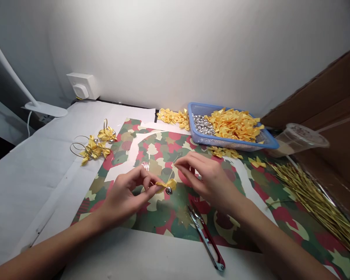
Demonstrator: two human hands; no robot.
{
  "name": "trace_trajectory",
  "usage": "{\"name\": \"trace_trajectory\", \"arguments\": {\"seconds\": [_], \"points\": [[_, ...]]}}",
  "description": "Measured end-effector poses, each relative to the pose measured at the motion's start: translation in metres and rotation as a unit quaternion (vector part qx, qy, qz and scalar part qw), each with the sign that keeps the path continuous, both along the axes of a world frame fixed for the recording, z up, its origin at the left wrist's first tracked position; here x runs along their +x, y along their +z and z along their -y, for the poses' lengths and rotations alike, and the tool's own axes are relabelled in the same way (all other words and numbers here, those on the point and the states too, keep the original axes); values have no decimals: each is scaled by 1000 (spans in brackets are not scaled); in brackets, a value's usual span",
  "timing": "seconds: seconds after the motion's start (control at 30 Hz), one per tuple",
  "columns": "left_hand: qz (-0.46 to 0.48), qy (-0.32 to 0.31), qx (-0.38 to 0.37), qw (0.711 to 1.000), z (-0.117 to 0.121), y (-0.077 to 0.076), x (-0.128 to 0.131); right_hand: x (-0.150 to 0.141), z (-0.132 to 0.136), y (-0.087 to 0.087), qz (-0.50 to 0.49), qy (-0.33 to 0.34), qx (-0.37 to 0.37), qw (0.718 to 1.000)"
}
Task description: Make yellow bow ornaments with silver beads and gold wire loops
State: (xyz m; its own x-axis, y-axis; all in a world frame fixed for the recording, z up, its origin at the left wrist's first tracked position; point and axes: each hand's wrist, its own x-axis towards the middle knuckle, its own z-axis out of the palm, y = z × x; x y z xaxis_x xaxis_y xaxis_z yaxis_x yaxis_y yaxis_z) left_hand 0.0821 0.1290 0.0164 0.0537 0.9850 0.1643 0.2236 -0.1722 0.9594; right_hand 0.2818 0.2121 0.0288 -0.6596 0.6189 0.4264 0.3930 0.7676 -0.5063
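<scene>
My left hand (131,190) pinches a yellow ribbon bow (170,184) between thumb and fingers. A small silver bell (168,191) hangs at the bow's front. To the right and a little higher, my right hand (205,171) closes its fingertips on a thin pale strand (171,175) that runs up from the bow. A short end of it pokes out past those fingertips; whether it is thread or wire I cannot tell. Below my right hand, thread snips (205,237) with a red handle side lie on the patterned paper (151,225), blades pointing away from me.
A blue basket (233,144) holds yellow bows and silver bells, with more bows (173,118) beside it. Wire rings with bows and bells (95,149) lie at left. Gold stems (317,202), a plastic cup (303,138) and cardboard (315,89) are at right; a lamp base (48,110) at far left.
</scene>
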Motion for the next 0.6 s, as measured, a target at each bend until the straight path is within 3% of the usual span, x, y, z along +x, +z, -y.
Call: {"name": "trace_trajectory", "arguments": {"seconds": [0.17,0.27,0.37,0.6], "points": [[28,96,-37,994,-2,-1,1,-1,11,10,-75,-90,-12,993],[40,115,-41,992,-3,-1,1,-7,24,16,-81,-69,-172,979],[51,99,-39,993,-2,0,1,-17,33,12,-64,-37,-330,941],[46,70,-17,996,0,-2,-2,-25,31,-2,-140,-11,-526,839]]}}
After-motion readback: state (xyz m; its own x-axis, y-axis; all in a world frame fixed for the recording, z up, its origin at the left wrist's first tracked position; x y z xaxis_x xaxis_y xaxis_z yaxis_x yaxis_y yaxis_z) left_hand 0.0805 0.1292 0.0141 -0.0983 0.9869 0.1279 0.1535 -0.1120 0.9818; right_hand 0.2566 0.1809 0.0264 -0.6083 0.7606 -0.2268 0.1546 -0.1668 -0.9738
